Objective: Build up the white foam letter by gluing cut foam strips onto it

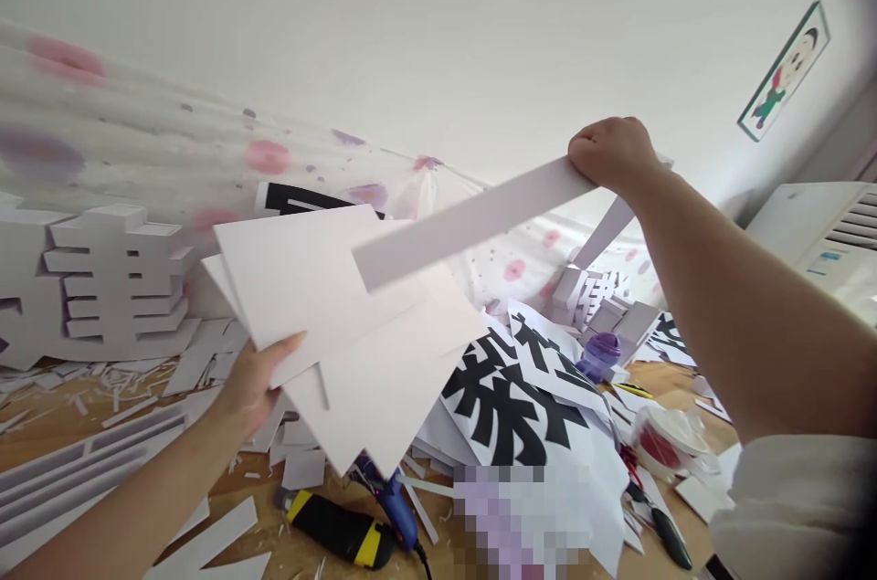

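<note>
White scraps litter your worktop. Above it, your left hand pinches the sheets, thumb on top; your right hand is curled tight round one end of the strip. Hold both softly so no edge bends

2 hands; 1 framed picture; 1 blue corded tool; 1 yellow-banded black tool

The flat white angular sheets and long straight white strip look smooth, matt and board-like, the brown surface wooden, and the chunky black-and-yellow tool plastic.
</note>
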The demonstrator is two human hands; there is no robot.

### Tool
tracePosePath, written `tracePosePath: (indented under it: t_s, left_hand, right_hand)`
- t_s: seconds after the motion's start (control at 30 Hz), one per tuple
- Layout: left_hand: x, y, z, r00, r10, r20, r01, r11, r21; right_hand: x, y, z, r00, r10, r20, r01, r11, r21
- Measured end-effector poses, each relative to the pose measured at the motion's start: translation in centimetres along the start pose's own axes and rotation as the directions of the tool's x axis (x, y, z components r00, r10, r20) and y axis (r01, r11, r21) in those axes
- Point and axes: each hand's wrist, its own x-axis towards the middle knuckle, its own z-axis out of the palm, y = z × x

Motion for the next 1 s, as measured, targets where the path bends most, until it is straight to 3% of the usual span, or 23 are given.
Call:
tracePosePath:
  t_s: [0.1, 0.17, 0.27, 0.4, 0.5, 0.6, 0.73, 0.87, 1.0]
  left_hand:
    - [1.0, -2.2, 4.3, 0.994, -0.068, 0.089, 0.069, 0.998, -0.004]
    - [1.8, -4.1, 7.2, 0.986, -0.097, 0.137, 0.101, 0.995, -0.022]
    - [3.0, -7.3, 10.8, 0.968, -0.166, 0.191, 0.174, 0.984, -0.026]
    - [4.3, -11.5, 13.9, 0.930, -0.287, 0.228, 0.288, 0.957, 0.030]
    - [5.3, -14.3, 15.3, 0.909, -0.330, 0.253, 0.322, 0.944, 0.076]
    - [6.1, -16.8, 16.3, 0.914, -0.326, 0.241, 0.305, 0.945, 0.119]
    - [6.7, -19.3, 17.2, 0.945, -0.309, 0.104, 0.275, 0.927, 0.256]
    - [7.4, -19.7, 17.6, 0.959, -0.283, -0.026, 0.264, 0.853, 0.449]
    - [7.4, -17.8, 16.7, 0.955, -0.298, 0.015, 0.226, 0.754, 0.617]
  right_hand:
    - [-0.1, -1.9, -1.2, 0.985, 0.174, -0.012, -0.167, 0.961, 0.220]
    - [-0.3, -3.8, -1.6, 0.962, 0.255, -0.100, -0.205, 0.911, 0.357]
    - [-0.7, -6.8, -1.6, 0.947, 0.212, -0.241, -0.079, 0.882, 0.464]
    - [-1.0, -11.0, -1.2, 0.940, 0.038, -0.338, 0.153, 0.841, 0.518]
    - [-1.4, -14.3, -1.0, 0.903, -0.123, -0.411, 0.344, 0.780, 0.522]
    - [-2.0, -17.2, -0.3, 0.856, -0.266, -0.444, 0.484, 0.715, 0.504]
    - [-2.8, -20.3, 1.9, 0.788, -0.430, -0.441, 0.610, 0.644, 0.462]
    - [-3.3, -22.3, 4.9, 0.724, -0.541, -0.428, 0.689, 0.595, 0.413]
    - [-3.9, -23.4, 7.5, 0.706, -0.568, -0.423, 0.708, 0.582, 0.400]
